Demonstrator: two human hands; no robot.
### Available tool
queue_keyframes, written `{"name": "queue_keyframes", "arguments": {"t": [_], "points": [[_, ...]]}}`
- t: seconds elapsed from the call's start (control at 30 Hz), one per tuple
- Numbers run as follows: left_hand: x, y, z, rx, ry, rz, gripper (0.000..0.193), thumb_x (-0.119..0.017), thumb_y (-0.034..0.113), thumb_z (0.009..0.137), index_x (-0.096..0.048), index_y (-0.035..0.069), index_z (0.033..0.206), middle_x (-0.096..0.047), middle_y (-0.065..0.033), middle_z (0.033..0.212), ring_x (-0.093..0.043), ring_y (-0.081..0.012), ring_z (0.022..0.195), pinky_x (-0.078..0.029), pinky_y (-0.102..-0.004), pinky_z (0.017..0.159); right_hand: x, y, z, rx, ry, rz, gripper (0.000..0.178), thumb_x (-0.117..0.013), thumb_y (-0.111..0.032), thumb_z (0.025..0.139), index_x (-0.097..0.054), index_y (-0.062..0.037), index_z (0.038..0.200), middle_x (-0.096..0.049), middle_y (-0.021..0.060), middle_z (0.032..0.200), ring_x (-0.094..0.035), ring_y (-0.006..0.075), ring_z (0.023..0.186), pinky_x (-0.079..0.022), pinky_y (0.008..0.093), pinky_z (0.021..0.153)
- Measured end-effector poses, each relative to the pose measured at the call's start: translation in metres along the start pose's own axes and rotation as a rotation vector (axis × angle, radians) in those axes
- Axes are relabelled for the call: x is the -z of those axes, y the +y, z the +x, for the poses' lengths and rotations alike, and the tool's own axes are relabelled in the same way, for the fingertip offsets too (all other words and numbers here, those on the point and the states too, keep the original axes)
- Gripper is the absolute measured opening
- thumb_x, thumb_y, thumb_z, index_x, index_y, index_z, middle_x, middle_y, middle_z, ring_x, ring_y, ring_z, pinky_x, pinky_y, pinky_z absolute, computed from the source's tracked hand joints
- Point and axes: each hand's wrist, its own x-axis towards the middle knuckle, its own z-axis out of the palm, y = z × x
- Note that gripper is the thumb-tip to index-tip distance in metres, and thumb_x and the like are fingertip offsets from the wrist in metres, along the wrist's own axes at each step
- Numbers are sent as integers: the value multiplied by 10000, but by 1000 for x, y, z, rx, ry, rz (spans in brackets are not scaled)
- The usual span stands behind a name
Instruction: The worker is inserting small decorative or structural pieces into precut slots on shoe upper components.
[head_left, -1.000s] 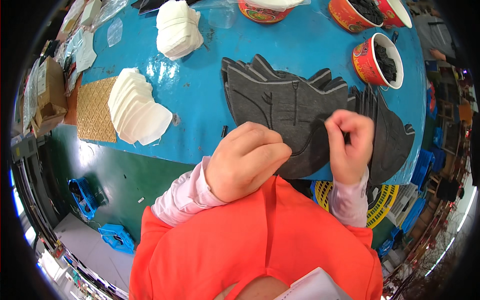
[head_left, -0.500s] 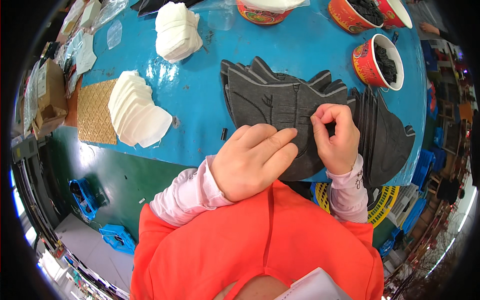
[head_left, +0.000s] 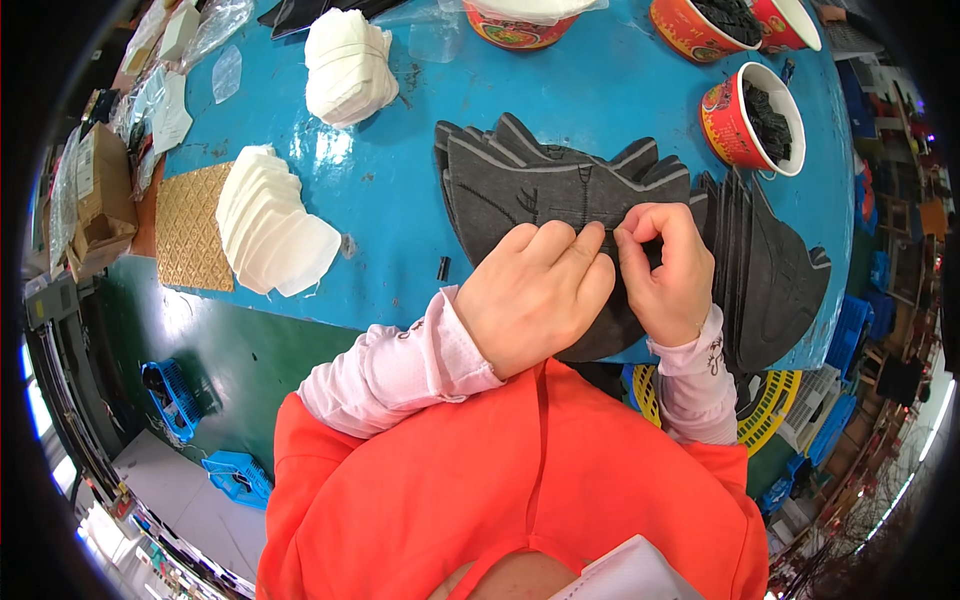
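Note:
A stack of dark grey stitched fabric pieces, like flat shoe uppers (head_left: 490, 185), lies on the blue table in front of me. My left hand (head_left: 540, 290) rests over the top piece, its fingers curled and drawn together at the stitched middle seam. Close beside it, my right hand (head_left: 668, 270) pinches thumb and forefinger together over the same piece. Whatever is between the fingertips is too small to make out. A second fanned stack of dark grey pieces (head_left: 775, 290) lies to the right of my right hand. One small black bit (head_left: 443, 268) sits left of the stack.
White curved pads (head_left: 275, 230) fan out over a tan quilted sheet (head_left: 185, 230) on the left; a tied white bundle (head_left: 345, 70) sits farther back. Red paper bowls hold black bits, one (head_left: 725, 125) at the right. Below the table's right edge is a yellow basket (head_left: 770, 412).
My left hand has moved up and slightly right, its fingers curling in beside the right hand's pinch. My right hand has shifted only a little; the view has moved slightly.

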Motion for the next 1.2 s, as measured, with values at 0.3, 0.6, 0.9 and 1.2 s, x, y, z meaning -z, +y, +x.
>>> {"name": "queue_keyframes", "arguments": {"t": [0.3, 0.6, 0.9, 1.2], "points": [[-6, 4, 2, -44, -56, 195, 188, -631, 128, 717, -598, 41, 881, -683, -147, 1123, -555, -164, 766, -434, -279, 630, 15, -2, 9, -110, 0, -70, 172, -711, -36, 789, -600, -56, 920, -623, 78, 840, -604, 282, 762, -477, 380, 684], [-2, 2, 3, -6, -34, 158, 204, -631, 112, 720, -614, 49, 913, -667, -118, 1156, -564, -176, 789, -440, -280, 650, 1, 12, 4, -55, 19, -124, 211, -746, -90, 789, -581, -72, 921, -598, 63, 868, -548, 279, 811, -437, 381, 713], [7, 14, -37, 276, 354, -979, 217, -746, -113, 777, -697, -7, 960, -705, -148, 1009, -661, -216, 822, -519, -307, 706, -13, -46, -57, -194, -41, 770, 249, -674, 107, 876, -536, -9, 1048, -651, 114, 1018, -630, 149, 931, -505, 280, 838], [6, 16, -34, 237, 317, -1061, 258, -737, -115, 776, -700, -25, 1015, -723, -136, 943, -692, -251, 833, -530, -329, 739, 4, -46, -56, -564, -187, 1291, 257, -633, 98, 910, -456, -46, 1030, -622, 83, 1056, -605, 113, 984, -511, 271, 890]]}}
